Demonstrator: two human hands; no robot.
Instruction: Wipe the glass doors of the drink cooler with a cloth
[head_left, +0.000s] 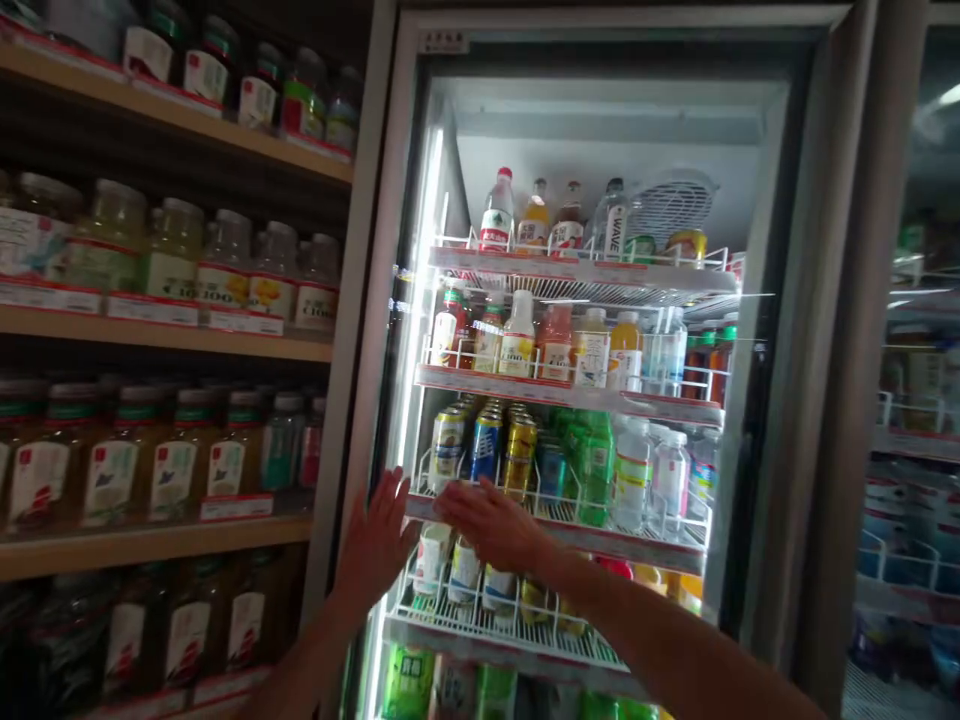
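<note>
An open drinks cooler [750, 300] shows several lit wire shelves of bottles and cans. My left hand [379, 540] is open, fingers up, flat against the cooler's left frame beside the can shelf. My right hand [491, 520] reaches in from the lower right, fingers stretched out flat, at the front rail of the shelf [637, 545] that carries cans [487, 445] and green bottles [592, 465]. It holds nothing. Just below it stand small white-labelled bottles [431, 560] on the shelf underneath.
Wooden shelves [150, 335] of jars and bottles fill the wall to the left. The cooler's open door [847, 350] stands at the right, with another glass-fronted cooler [915, 400] behind it. Green cans [409, 680] sit on the lowest visible shelf.
</note>
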